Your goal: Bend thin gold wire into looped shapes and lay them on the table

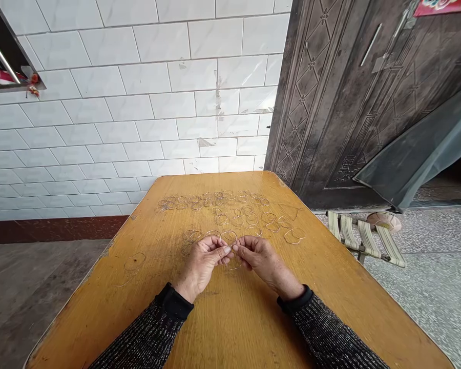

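Between my two hands is a thin wire ring (228,231), its loop standing up above the fingertips and another loop showing faintly below. My left hand (207,256) pinches the wire from the left with thumb and fingers. From the right, my right hand (259,256) pinches it too, and the fingertips of both hands nearly meet. Just beyond the hands, several bent wire loops (238,218) lie on the wooden table (223,328). A loose curled wire (134,262) rests on the table to the left of my left hand.
More wire loops (195,202) lie in a row near the table's far end. Behind the table is a white tiled wall (153,77), with a dark carved door (341,102) at the right. A striped folding stool (364,236) stands right of the table.
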`<state>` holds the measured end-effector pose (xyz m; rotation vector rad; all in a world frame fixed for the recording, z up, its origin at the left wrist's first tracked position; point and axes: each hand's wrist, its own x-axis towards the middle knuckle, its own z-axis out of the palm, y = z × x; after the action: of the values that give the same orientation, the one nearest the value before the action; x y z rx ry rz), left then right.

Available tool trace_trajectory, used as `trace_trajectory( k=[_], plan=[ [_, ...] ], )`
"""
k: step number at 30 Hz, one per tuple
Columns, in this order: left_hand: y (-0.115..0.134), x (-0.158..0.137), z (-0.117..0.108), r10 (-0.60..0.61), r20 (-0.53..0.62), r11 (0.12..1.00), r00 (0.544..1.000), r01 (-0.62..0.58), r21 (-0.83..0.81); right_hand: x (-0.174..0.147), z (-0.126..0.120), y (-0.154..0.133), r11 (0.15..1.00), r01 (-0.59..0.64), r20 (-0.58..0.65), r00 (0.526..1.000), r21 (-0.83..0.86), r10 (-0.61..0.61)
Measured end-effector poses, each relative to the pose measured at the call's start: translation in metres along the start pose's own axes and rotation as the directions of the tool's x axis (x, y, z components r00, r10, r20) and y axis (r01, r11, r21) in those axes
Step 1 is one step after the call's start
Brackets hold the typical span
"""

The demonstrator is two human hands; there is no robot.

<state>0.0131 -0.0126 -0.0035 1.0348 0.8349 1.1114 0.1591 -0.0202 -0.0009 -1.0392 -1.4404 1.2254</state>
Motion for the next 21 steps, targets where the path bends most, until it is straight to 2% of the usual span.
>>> trace_trajectory(
  k=[6, 14, 21],
  plan=[
    [-0.0009, 0.0004, 0.0002, 0.093, -0.037, 0.995, 0.995, -0.091, 0.047, -0.0023, 0.0014, -0.0057, 0.996, -0.033, 0.039, 0.999, 0.080, 0.030],
    [-0.0004, 0.0000, 0.0026, 0.188, -0.062, 0.980, 0.980, -0.183, 0.082, -0.0011, 0.0022, -0.0042, 0.992, -0.022, -0.002, 1.000, 0.124, 0.022],
    [-0.0027, -0.0003, 0.0076, 0.148, -0.114, 0.987, 0.982, -0.155, -0.054, -0.0002, 0.0020, -0.0034, 0.989, 0.005, -0.004, 1.000, 0.150, -0.004]
  ],
)
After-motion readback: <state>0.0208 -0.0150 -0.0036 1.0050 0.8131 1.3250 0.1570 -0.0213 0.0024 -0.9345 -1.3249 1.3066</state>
